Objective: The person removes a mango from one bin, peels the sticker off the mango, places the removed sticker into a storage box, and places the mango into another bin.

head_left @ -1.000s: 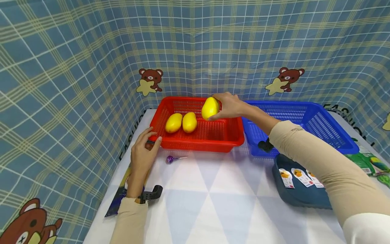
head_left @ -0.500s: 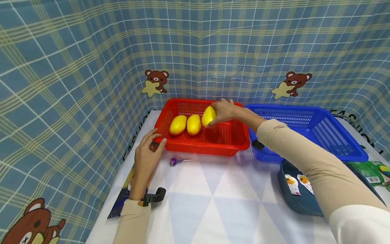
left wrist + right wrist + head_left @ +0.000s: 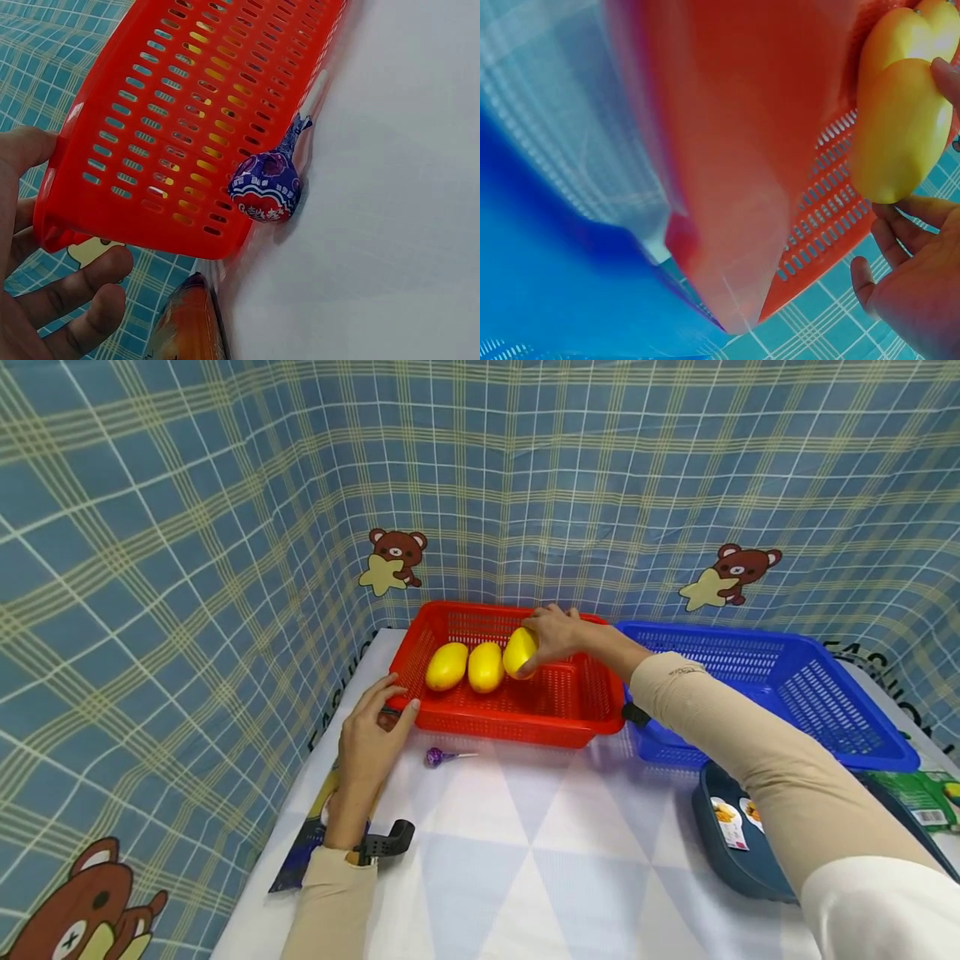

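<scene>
My right hand (image 3: 557,635) grips a yellow mango (image 3: 520,653) inside the red basket (image 3: 510,724), with thumb and fingertips at its opposite ends. Two more mangoes lie side by side to its left, the middle mango (image 3: 486,668) and the leftmost mango (image 3: 447,667). In the right wrist view, the held mango (image 3: 900,135) overlaps another behind it. My left hand (image 3: 367,743) holds the basket's near left corner. The left wrist view has its thumb on the basket's rim (image 3: 51,187) and a finger behind it; the other fingers curl loosely below the corner.
A purple-wrapped lollipop (image 3: 435,757) lies before the red basket. Right of it stands a blue basket (image 3: 825,702), with a dark teal bin (image 3: 738,868) bearing food labels in front. A green package (image 3: 926,802) is far right; a dark blue package (image 3: 300,852) lies beneath my left arm.
My right hand has lowered the mango into the red basket, beside the other two. The left hand keeps its place at the corner. The head view has shifted slightly.
</scene>
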Motion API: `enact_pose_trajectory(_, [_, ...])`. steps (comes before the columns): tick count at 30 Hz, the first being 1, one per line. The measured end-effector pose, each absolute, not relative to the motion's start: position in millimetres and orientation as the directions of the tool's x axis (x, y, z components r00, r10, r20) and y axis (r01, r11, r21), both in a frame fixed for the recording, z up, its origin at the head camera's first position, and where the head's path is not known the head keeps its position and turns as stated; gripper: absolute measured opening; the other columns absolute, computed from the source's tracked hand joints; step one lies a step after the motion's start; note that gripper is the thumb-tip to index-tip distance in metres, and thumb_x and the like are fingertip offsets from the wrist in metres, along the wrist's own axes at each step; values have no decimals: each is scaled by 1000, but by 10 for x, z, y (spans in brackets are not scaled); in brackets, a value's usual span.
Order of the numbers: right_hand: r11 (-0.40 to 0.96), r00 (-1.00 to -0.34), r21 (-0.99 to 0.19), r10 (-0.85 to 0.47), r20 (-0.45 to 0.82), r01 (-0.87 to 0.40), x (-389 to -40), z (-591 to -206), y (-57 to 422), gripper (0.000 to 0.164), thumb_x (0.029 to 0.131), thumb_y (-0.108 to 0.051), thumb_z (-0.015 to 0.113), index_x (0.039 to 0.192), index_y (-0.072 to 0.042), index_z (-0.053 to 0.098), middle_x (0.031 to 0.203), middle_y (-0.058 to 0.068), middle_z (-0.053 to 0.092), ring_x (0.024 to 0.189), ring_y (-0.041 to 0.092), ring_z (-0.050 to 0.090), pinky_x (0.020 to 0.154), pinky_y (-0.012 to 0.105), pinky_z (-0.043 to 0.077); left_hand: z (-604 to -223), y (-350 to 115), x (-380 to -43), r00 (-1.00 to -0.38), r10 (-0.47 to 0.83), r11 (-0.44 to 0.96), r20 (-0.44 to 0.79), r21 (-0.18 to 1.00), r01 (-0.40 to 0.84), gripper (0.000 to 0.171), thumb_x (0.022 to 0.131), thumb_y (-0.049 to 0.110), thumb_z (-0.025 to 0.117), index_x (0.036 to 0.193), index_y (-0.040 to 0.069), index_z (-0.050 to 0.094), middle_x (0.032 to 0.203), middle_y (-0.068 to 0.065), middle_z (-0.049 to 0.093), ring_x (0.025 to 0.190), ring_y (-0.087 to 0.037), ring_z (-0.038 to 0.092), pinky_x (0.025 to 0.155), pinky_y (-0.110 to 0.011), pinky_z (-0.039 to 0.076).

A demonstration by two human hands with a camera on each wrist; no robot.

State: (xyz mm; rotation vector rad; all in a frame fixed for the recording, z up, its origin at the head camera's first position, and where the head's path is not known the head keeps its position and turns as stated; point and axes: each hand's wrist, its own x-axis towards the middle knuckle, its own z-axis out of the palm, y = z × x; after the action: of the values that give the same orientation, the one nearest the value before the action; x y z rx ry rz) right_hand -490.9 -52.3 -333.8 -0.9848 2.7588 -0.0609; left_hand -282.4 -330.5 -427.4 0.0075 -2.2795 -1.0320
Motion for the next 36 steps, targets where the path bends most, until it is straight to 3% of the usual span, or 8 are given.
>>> enact_pose_trajectory(12, [785,-757,-91,-616,-220,-612,-4981,-3293,-660,106,73,-66,77,154,-8,38,152,14,37,130,32,32,93,52,30,-4273,-3320,-2841,-806,-258,690,533,686,233,43,93,42,70,121,10,71,144,6,55,89,-23,66,80,-38,57])
enact_pose_trajectory(16, [791,-751,-75,-601,-272,-607,-4987,-3302,-652,103,74,-63,78,153,-7,40,149,14,42,128,33,34,94,54,30,-4283,-3322,-2860,-807,-260,691,530,686,228,42,93,41,71,122,11,71,144,6,55,88,-21,65,79,-37,56])
enact_pose_trajectory(18, [795,-747,-87,-596,-295,-600,-4992,-3313,-638,96,76,-60,78,150,-8,45,143,12,49,126,32,36,93,52,30,-4286,-3326,-2867,-809,-261,690,527,688,226,42,93,40,71,122,11,71,144,5,55,87,-21,65,79,-37,56])
enact_pose_trajectory(22, [777,-727,-132,-624,-288,-615,-5010,-3344,-628,64,83,-52,76,127,-8,64,122,8,61,110,30,46,89,50,28,-4297,-3331,-2871,-813,-258,688,522,690,225,42,93,40,71,122,10,71,144,5,55,87,-22,65,80,-37,57])
enact_pose_trajectory(24, [769,-715,-156,-635,-292,-620,-5012,-3357,-629,57,84,-50,77,122,-9,67,119,8,63,110,30,49,97,55,27,-4306,-3331,-2868,-815,-256,688,520,690,225,42,93,40,71,122,10,71,144,4,55,87,-22,65,80,-37,57])
enact_pose_trajectory(29, [788,-699,-121,-596,-395,-604,-4979,-3374,-626,83,81,-51,79,146,-10,50,143,12,52,135,34,38,112,66,16,-4326,-3330,-2862,-816,-246,694,523,683,229,42,93,40,70,122,10,71,144,4,55,87,-21,65,79,-36,57])
enact_pose_trajectory(31, [796,-709,-70,-572,-413,-601,-4963,-3375,-623,89,80,-52,79,150,-10,45,146,12,48,137,34,34,111,62,20,-4318,-3332,-2863,-813,-242,697,529,678,234,42,93,40,70,122,10,71,144,4,55,86,-22,65,79,-37,57])
enact_pose_trajectory(36, [783,-729,-15,-586,-354,-622,-4928,-3391,-641,85,80,-54,79,145,-7,51,136,10,57,125,31,42,96,50,29,-4299,-3354,-2874,-811,-242,700,532,674,234,43,94,41,69,122,10,71,144,4,55,84,-23,65,78,-36,57])
